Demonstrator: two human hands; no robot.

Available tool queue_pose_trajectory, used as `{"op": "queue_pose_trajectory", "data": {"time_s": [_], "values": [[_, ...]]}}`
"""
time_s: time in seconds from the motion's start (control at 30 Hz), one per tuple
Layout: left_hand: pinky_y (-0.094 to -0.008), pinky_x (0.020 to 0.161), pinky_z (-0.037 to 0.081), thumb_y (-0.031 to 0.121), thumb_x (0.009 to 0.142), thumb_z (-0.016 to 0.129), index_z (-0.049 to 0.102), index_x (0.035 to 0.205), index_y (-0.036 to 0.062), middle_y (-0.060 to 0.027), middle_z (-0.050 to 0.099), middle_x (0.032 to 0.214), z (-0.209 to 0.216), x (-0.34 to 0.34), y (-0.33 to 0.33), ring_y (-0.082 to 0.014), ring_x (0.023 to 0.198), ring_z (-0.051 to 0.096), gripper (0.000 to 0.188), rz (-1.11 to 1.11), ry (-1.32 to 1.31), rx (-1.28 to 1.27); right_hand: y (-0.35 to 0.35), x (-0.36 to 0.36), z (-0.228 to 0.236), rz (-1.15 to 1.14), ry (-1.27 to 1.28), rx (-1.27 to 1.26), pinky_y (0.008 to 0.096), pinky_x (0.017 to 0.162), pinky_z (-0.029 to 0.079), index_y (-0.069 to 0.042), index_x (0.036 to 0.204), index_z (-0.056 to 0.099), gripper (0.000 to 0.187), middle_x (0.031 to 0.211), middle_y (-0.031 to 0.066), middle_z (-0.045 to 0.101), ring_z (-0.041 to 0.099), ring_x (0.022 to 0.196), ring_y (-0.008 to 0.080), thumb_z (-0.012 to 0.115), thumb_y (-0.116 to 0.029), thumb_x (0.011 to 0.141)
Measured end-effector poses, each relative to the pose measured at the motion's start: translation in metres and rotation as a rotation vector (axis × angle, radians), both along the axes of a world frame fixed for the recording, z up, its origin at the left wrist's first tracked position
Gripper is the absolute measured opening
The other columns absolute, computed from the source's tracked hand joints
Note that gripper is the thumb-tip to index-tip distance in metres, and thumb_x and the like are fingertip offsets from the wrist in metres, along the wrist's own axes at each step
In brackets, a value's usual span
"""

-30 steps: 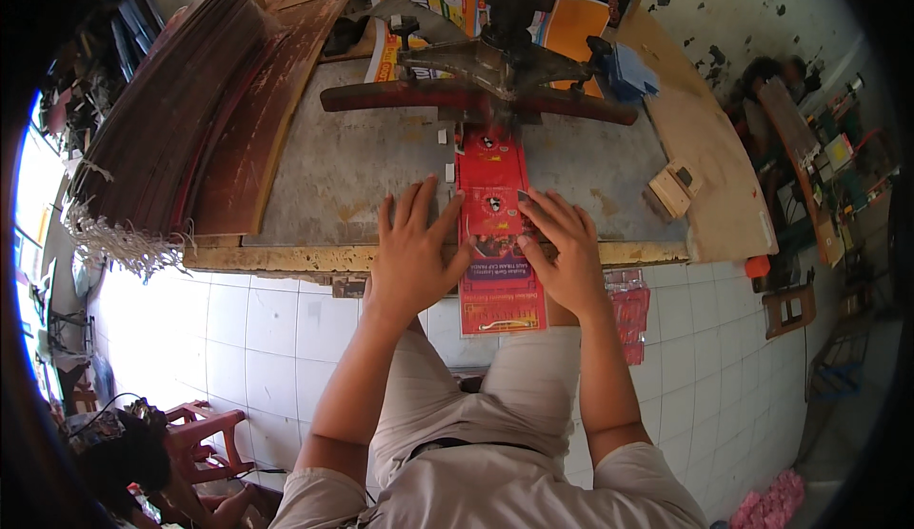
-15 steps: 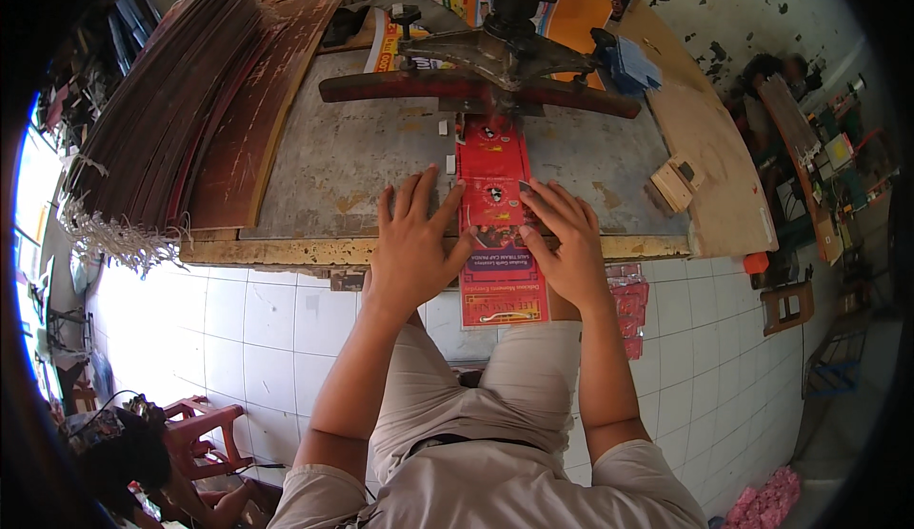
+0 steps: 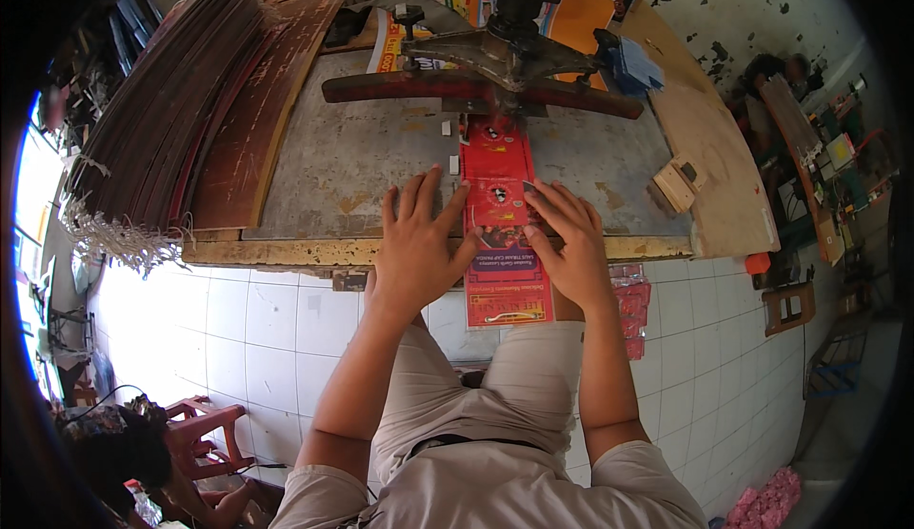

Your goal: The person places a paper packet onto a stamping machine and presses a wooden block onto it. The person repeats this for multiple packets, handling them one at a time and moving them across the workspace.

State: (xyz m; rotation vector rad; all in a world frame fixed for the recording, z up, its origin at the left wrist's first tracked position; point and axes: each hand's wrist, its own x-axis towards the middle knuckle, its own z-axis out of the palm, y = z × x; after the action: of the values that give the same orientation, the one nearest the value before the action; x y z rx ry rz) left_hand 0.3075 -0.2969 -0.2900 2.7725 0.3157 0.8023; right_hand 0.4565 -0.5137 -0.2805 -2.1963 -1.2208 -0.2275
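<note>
A long red and purple printed strip (image 3: 508, 286) lies across the work surface, its near end hanging over the table's front edge above my lap. At its left edge rests my left hand (image 3: 417, 248), palm down and fingers spread, the thumb and index fingertip by the strip's side. Along the right edge lies my right hand (image 3: 574, 243), its fingers stretched out flat and the thumb apart. A small dark piece shows by its index fingertip; I cannot tell what it is. The strip's far end runs under a dark metal press (image 3: 487, 93) with a wide crossbar.
A stack of dark brown boards (image 3: 167, 115) with frayed strings stands at the left. Two small white blocks sit on the metal plate (image 3: 352, 148) beside the strip. A wooden block (image 3: 677, 184) and a blue bundle (image 3: 636, 65) are at the right. Red printed pieces (image 3: 629, 310) lie below the table.
Both hands stay in nearly the same pose on the strip. The whole view has shifted very slightly; nothing has been taken up or let go.
</note>
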Motion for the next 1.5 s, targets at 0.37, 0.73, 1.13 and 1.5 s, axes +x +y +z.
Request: {"op": "queue_pose_trajectory", "data": {"time_s": [0.37, 0.73, 1.13, 1.5], "values": [[-0.066, 0.133, 0.028, 0.046, 0.105, 0.07, 0.067, 0.159, 0.0168, -0.0245, 0.052, 0.17, 0.001, -0.001, 0.0, -0.0433, 0.159, 0.045, 0.062, 0.005, 0.007, 0.005, -0.001, -0.001, 0.001, 0.005, -0.029, 0.008, 0.0547, 0.132, 0.035, -0.011, 0.15, 0.074, 0.046, 0.166, 0.0093, 0.063, 0.052, 0.158, 0.0327, 0.075, -0.031, 0.109], [-0.062, 0.131, 0.032, 0.04, 0.106, 0.068, 0.067, 0.158, 0.0154, -0.0212, 0.055, 0.169, 0.0, -0.015, -0.003, -0.0403, 0.156, 0.05, 0.058, -0.027, -0.031, -0.017, -0.141, 0.12, 0.016, -0.654, -0.446, 0.007, 0.0507, 0.119, 0.05, -0.007, 0.146, 0.073, 0.039, 0.146, 0.0172, 0.07, 0.065, 0.138, 0.0411, 0.076, -0.02, 0.109], [-0.0561, 0.128, 0.037, 0.031, 0.105, 0.067, 0.07, 0.153, 0.0113, -0.0153, 0.057, 0.171, -0.013, -0.031, -0.012, -0.0354, 0.156, 0.053, 0.052, 0.0, -0.084, -0.017, -0.134, 0.089, 0.037, -0.263, -0.168, 0.186, 0.0446, 0.109, 0.057, -0.006, 0.141, 0.075, 0.038, 0.136, 0.0141, 0.07, 0.071, 0.128, 0.0339, 0.079, -0.004, 0.103], [-0.0573, 0.127, 0.039, 0.033, 0.107, 0.067, 0.071, 0.151, 0.0109, -0.0151, 0.058, 0.17, -0.012, -0.031, -0.012, -0.0351, 0.156, 0.053, 0.05, 0.012, -0.065, 0.022, -0.084, 0.047, 0.034, -0.096, -0.008, 0.181, 0.0485, 0.102, 0.06, -0.005, 0.131, 0.077, 0.028, 0.13, 0.0153, 0.072, 0.074, 0.121, 0.0366, 0.078, -0.009, 0.103]]}}
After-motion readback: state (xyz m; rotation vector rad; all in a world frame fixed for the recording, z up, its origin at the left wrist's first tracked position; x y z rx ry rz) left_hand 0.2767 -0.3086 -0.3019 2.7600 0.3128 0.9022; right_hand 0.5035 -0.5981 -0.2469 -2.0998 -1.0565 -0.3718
